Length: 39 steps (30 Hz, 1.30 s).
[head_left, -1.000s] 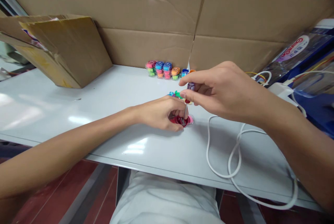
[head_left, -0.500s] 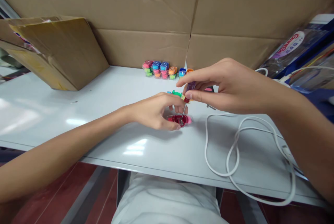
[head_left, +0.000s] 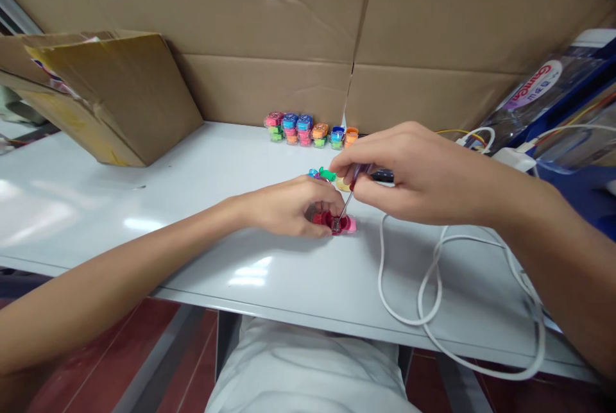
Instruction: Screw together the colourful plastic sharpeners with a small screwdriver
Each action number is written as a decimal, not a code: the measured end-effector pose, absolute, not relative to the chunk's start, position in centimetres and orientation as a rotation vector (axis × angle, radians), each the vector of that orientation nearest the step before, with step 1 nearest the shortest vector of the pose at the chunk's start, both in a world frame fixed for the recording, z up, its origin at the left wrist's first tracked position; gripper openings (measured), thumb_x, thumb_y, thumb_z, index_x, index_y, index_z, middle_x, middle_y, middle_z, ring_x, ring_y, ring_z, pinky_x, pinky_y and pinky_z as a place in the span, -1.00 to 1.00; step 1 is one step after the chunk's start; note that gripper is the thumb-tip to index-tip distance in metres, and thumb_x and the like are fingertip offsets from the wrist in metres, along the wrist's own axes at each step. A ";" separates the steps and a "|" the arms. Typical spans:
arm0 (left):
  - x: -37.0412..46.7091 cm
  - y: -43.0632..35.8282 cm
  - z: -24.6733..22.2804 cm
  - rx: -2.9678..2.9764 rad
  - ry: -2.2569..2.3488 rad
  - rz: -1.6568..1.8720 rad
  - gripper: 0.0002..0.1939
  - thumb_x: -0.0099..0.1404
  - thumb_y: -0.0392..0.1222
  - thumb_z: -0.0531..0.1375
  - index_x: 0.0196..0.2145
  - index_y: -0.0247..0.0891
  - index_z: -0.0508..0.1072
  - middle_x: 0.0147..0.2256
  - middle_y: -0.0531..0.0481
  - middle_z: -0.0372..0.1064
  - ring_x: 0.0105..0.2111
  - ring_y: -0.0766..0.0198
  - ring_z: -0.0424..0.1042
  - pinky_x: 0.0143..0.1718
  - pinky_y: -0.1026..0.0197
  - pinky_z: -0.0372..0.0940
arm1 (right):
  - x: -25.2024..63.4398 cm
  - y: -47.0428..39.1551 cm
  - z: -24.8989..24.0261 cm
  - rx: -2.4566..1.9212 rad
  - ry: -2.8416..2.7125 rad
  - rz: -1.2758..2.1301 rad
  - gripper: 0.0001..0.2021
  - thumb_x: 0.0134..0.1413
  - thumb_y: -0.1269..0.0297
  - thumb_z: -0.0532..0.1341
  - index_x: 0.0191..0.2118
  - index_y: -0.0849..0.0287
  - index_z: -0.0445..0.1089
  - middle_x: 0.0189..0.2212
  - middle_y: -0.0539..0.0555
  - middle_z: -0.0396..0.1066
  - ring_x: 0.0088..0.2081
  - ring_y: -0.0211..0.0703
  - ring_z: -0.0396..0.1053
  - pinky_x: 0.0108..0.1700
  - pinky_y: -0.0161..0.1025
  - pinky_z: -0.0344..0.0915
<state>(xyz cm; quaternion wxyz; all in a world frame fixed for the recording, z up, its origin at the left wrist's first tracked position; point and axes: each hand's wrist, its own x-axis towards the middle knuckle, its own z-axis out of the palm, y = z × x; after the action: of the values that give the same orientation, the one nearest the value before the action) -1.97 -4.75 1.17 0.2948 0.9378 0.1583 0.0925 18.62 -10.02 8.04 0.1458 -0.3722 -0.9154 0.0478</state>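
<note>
A small red and pink plastic piece (head_left: pixel 350 225) lies on the white table in the head view, with what looks like a clear part in its middle. My left hand (head_left: pixel 298 208) rests on the table and grips this piece between thumb and fingers. Closed round the handle of a screwdriver (head_left: pixel 345 205) is my right hand (head_left: pixel 409 172). The screwdriver slants down to the left, its tip at the middle of the red piece. Just behind the hands sit a green plastic part (head_left: pixel 327 174) and a cream-coloured part (head_left: pixel 342 185), both partly covered.
Stacks of colourful small plastic cases (head_left: pixel 304 129) line the cardboard wall (head_left: pixel 269 86) at the back. An open cardboard box (head_left: pixel 125 99) stands at the left. A looped white cable (head_left: pixel 437 272) runs over the table's right side and front edge. Clear plastic packaging (head_left: pixel 534 92) leans at the right.
My right hand has dropped slightly and shifted a little right. The screwdriver now leans further over, its tip still at the red piece. My left hand has stayed nearly in place.
</note>
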 end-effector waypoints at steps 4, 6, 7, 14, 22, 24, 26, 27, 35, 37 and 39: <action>-2.0 -4.8 1.2 2.474 0.416 0.247 -0.78 0.20 -0.37 0.23 -0.18 -0.28 0.54 -0.29 0.00 0.51 -0.35 0.29 0.38 -0.32 0.25 0.21 | 18.2 -9.9 7.6 -1.086 -2.693 0.060 -0.81 0.25 0.33 0.10 -0.20 0.15 0.47 -0.56 -0.04 0.37 -0.53 -0.21 0.15 -0.36 -0.19 -0.01; -2.0 -4.8 1.1 2.457 0.407 0.230 -0.78 0.21 -0.38 0.22 -0.17 -0.27 0.55 -0.28 0.00 0.52 -0.34 0.29 0.40 -0.31 0.25 0.22 | 18.1 -9.8 7.4 -1.105 -2.691 0.061 -0.79 0.29 0.32 0.06 -0.13 0.15 0.45 -0.64 -0.10 0.26 -0.58 -0.24 0.06 -0.38 -0.20 -0.06; -2.0 -4.8 1.1 2.452 0.399 0.223 -0.78 0.22 -0.38 0.22 -0.17 -0.27 0.55 -0.27 -0.01 0.52 -0.33 0.29 0.41 -0.31 0.25 0.23 | 18.0 -9.8 7.4 -1.100 -2.697 0.085 -0.78 0.30 0.34 0.05 -0.11 0.15 0.44 -0.65 -0.12 0.24 -0.59 -0.25 0.05 -0.39 -0.21 -0.08; -1.8 -4.9 0.9 2.419 0.361 0.246 -0.81 0.22 -0.42 0.21 -0.22 -0.29 0.55 -0.23 -0.03 0.53 -0.29 0.26 0.43 -0.27 0.24 0.26 | 18.6 -10.3 7.8 -1.080 -2.688 0.349 -0.53 0.19 0.39 0.14 0.22 0.09 0.27 -0.43 -0.09 0.51 -0.46 -0.22 0.33 -0.36 -0.26 0.02; -2.0 -4.7 0.7 2.449 0.392 0.228 -0.81 0.23 -0.38 0.22 -0.19 -0.30 0.53 -0.29 -0.02 0.47 -0.33 0.29 0.37 -0.31 0.26 0.23 | 18.2 -10.0 7.6 -1.169 -2.658 0.095 -0.68 0.36 0.18 0.07 -0.41 0.13 0.39 -0.67 -0.10 0.21 -0.60 -0.27 0.04 -0.37 -0.18 -0.06; -1.9 -4.8 0.8 2.461 0.380 0.233 -0.80 0.22 -0.40 0.21 -0.19 -0.30 0.53 -0.26 -0.02 0.49 -0.30 0.28 0.38 -0.27 0.25 0.24 | 18.4 -9.9 7.6 -1.165 -2.672 0.098 -0.67 0.36 0.22 0.05 -0.44 0.13 0.37 -0.68 -0.10 0.17 -0.59 -0.28 0.01 -0.35 -0.18 -0.04; -1.9 -4.9 0.9 2.464 0.373 0.237 -0.80 0.22 -0.40 0.21 -0.20 -0.29 0.52 -0.25 -0.03 0.49 -0.29 0.28 0.38 -0.23 0.25 0.25 | 18.7 -9.9 7.8 -1.166 -2.708 0.126 -0.73 0.31 0.29 0.07 -0.42 0.11 0.39 -0.67 -0.11 0.17 -0.58 -0.27 0.02 -0.36 -0.18 -0.04; -1.9 -4.9 1.0 2.461 0.374 0.233 -0.81 0.22 -0.40 0.21 -0.20 -0.29 0.52 -0.25 -0.02 0.49 -0.29 0.28 0.38 -0.23 0.25 0.25 | 18.9 -9.9 7.9 -1.179 -2.725 0.142 -0.76 0.28 0.32 0.08 -0.40 0.10 0.41 -0.67 -0.11 0.17 -0.57 -0.26 0.04 -0.36 -0.18 -0.04; -1.8 -4.9 1.0 2.418 0.395 0.225 -0.79 0.21 -0.39 0.21 -0.18 -0.29 0.53 -0.27 -0.01 0.47 -0.33 0.31 0.35 -0.29 0.27 0.22 | 18.8 -10.0 7.9 -1.258 -2.668 0.107 -0.88 0.22 0.30 0.15 -0.16 0.08 0.40 -0.58 -0.07 0.30 -0.51 -0.18 0.17 -0.40 -0.20 -0.05; -1.8 -4.9 0.8 2.402 0.395 0.238 -0.78 0.21 -0.39 0.21 -0.17 -0.30 0.54 -0.28 0.00 0.46 -0.36 0.32 0.33 -0.30 0.27 0.22 | 18.3 -10.0 7.7 -1.286 -2.617 0.039 -0.87 0.30 0.24 0.10 -0.15 0.10 0.37 -0.57 -0.05 0.29 -0.52 -0.17 0.15 -0.40 -0.19 -0.07; -1.8 -5.0 0.7 2.384 0.386 0.254 -0.79 0.20 -0.39 0.22 -0.19 -0.31 0.54 -0.29 0.00 0.46 -0.37 0.33 0.33 -0.30 0.27 0.22 | 17.9 -10.0 7.6 -1.293 -2.612 0.001 -0.83 0.36 0.24 0.04 -0.20 0.10 0.35 -0.58 -0.04 0.26 -0.55 -0.18 0.09 -0.40 -0.19 -0.09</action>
<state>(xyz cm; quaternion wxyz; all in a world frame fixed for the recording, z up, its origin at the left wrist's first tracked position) -1.78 -4.99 0.66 0.3490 0.9200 0.1489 0.0981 17.88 -10.03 7.57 0.1133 -0.4408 -0.8904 0.0002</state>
